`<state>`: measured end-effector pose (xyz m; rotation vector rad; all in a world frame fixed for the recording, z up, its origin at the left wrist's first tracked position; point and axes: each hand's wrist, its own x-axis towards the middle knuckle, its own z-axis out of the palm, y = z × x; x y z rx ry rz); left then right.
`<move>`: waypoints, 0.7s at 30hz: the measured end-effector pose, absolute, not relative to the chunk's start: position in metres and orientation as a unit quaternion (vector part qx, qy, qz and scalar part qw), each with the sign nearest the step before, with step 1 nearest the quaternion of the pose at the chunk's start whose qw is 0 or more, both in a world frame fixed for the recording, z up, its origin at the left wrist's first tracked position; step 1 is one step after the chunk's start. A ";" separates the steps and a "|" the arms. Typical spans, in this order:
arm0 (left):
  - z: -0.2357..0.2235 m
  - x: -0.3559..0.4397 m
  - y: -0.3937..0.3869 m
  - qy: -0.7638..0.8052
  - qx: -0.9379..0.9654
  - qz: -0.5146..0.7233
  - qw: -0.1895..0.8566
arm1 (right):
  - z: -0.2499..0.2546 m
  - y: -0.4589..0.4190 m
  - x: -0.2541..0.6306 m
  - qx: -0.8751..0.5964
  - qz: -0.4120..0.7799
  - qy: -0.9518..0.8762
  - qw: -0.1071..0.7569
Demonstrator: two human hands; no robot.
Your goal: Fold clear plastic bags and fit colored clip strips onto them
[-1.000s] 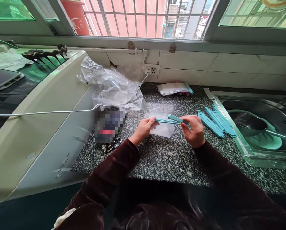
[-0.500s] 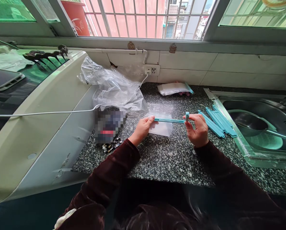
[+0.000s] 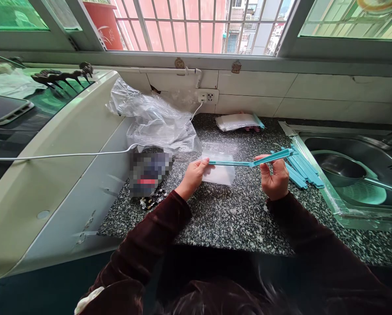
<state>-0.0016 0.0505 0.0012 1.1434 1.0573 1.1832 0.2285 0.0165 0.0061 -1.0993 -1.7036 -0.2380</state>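
A long turquoise plastic bag sealing clip (image 3: 230, 163) is stretched between my hands, hinged open into two arms. My left hand (image 3: 193, 176) pinches the tip of its left arm. With thumb and fingers, my right hand (image 3: 274, 178) grips the right arm, which slants up and to the right from the hinge. Under the clip, a clear flat plastic bag (image 3: 219, 174) lies on the speckled countertop (image 3: 215, 218). Beside my right hand is a pile of several similar turquoise clips (image 3: 305, 168).
A stack of packets (image 3: 237, 121) lies near the wall. Crumpled clear plastic (image 3: 163, 124) and a blurred dark item (image 3: 150, 173) are on the left. A sink (image 3: 340, 140) holding a pan is on the right. A white cable (image 3: 67, 155) crosses the left side.
The clip's right arm has swung open to the right; it pointed toward me before. My right hand has shifted slightly right with it, while my left hand has barely moved.
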 end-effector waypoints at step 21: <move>0.004 -0.002 0.052 0.455 0.462 0.525 0.551 | -0.006 0.031 0.234 -0.476 0.086 -0.607 0.631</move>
